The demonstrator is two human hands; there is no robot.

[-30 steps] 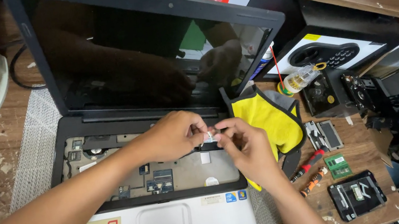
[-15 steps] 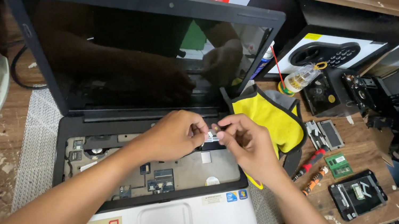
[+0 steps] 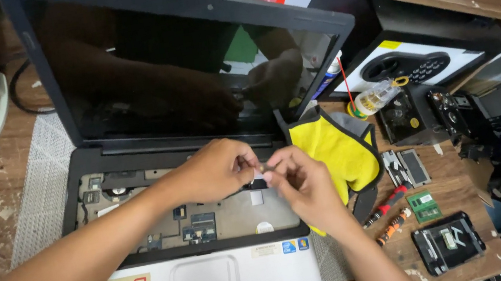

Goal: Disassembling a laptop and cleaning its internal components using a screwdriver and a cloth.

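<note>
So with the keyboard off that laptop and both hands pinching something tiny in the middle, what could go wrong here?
1. The small part pinched between the left hand and right hand could slip and drop among the exposed circuitry in the open laptop.
2. Bare skin is close to the uncovered boards, so a careless touch or tug might damage them.
3. The screwdrivers lie loose near the wooden table edge and might roll off.

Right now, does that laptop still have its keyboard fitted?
No, the laptop has an open bay above the touchpad where circuit boards and metal show, and both hands work over it.
</note>
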